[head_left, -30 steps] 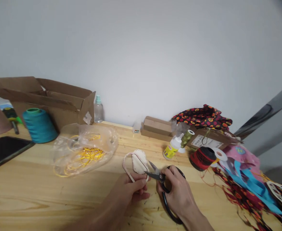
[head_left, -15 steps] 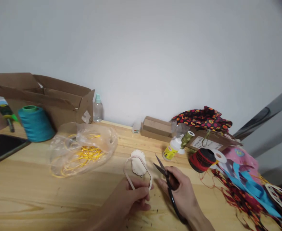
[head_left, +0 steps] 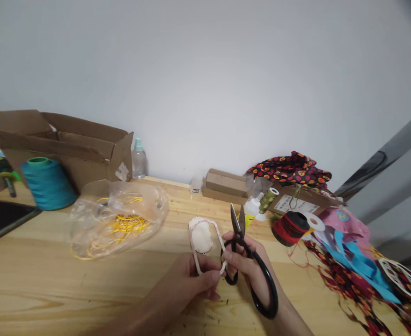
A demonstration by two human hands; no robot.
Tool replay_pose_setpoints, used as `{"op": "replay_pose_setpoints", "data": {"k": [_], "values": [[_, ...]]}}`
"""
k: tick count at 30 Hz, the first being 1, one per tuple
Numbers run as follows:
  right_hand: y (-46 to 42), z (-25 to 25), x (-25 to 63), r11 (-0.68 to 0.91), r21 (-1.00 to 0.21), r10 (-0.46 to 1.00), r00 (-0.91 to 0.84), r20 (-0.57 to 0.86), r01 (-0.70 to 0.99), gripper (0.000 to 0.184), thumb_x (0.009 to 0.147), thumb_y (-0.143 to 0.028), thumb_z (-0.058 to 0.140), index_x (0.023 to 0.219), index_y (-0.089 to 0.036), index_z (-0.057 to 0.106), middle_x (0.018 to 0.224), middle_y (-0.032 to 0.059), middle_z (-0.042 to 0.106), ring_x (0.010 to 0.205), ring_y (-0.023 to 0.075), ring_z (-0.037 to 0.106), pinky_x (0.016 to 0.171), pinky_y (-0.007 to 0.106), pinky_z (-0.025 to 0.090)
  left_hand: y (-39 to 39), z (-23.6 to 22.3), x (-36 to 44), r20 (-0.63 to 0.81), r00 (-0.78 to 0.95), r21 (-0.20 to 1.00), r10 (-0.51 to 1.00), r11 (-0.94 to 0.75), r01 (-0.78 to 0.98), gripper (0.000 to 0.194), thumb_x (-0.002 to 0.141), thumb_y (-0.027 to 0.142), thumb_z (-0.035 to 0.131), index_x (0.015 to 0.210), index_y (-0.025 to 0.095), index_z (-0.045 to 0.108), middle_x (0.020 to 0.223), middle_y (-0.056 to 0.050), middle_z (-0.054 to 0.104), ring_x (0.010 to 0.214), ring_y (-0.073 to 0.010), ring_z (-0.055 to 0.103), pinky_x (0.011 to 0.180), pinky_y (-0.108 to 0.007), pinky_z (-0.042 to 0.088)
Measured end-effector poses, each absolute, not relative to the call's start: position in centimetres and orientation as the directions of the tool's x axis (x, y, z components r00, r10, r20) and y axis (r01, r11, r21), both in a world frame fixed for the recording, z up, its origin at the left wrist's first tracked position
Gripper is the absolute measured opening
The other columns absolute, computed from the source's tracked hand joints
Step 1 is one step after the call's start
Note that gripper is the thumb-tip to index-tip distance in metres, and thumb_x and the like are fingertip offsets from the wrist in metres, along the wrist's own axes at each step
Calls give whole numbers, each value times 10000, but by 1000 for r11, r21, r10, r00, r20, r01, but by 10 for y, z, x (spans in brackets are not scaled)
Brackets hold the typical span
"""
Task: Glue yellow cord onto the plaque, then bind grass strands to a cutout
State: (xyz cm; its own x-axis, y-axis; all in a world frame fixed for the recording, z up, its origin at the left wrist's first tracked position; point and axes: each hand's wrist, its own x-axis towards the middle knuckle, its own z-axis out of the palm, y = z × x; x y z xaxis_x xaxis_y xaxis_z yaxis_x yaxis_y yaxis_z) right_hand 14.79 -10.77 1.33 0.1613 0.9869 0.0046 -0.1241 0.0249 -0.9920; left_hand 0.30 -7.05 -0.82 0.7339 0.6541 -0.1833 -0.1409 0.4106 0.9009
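My left hand (head_left: 200, 280) pinches the lower edge of a thin whitish angular frame (head_left: 195, 258), which stands up from the fingers. In my right hand (head_left: 249, 266) are black-handled scissors (head_left: 239, 233), blades pointing up and slightly apart. The right thumb and fingertips also touch the right side of the frame. Behind the frame, a flat cream-coloured piece with a scalloped edge (head_left: 202, 237) lies on the table, partly seen through the opening. A white and yellow glue bottle (head_left: 251, 207) stands just beyond the scissors, partly hidden by them.
On the left are a teal thread cone (head_left: 49, 184), an open cardboard box (head_left: 117, 156), a phone (head_left: 5, 217) and a plastic bag of yellow cord (head_left: 128, 226). To the right sit a red-black spool (head_left: 289, 229), blue ribbon (head_left: 356, 266) and patterned cloth (head_left: 291, 170). Dark scraps dot the tabletop.
My right hand has moved left to the frame, with its fingertips now on the frame's right side. The scissors have swung more upright, handles outward. The left hand keeps its pinch.
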Motion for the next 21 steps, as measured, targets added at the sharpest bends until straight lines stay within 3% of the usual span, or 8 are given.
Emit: {"op": "replay_pose_setpoints", "data": {"k": [4, 12, 21], "values": [[-108, 11, 149, 75, -989, 983, 178, 51, -127, 296, 598, -258, 692, 841, -150, 562, 538, -59, 483, 431, 55, 391, 415, 191, 298, -70, -18, 5, -278, 730, 842, 624, 524, -127, 395, 526, 499, 686, 582, 112, 627, 417, 33, 517, 382, -63, 454, 467, -212, 425], [-111, 9, 150, 107, -991, 978, 188, 90, -80, 288, 597, -264, 713, 825, -179, 560, 575, -61, 495, 494, 59, 416, 470, 188, 320, -70, -13, 7, -332, 743, 764, 581, 628, -150, 377, 478, 464, 732, 550, 108, 626, 367, 56, 452, 333, -31, 339, 452, -221, 454], [-110, 5, 150, 89, -974, 984, 168, 54, -208, 314, 605, -286, 705, 848, -167, 544, 581, -49, 496, 465, 74, 425, 443, 206, 338, -70, -3, 3, -387, 760, 700, 522, 702, -126, 277, 581, 384, 702, 564, 118, 625, 378, 57, 422, 360, -33, 319, 447, -196, 437]]}}
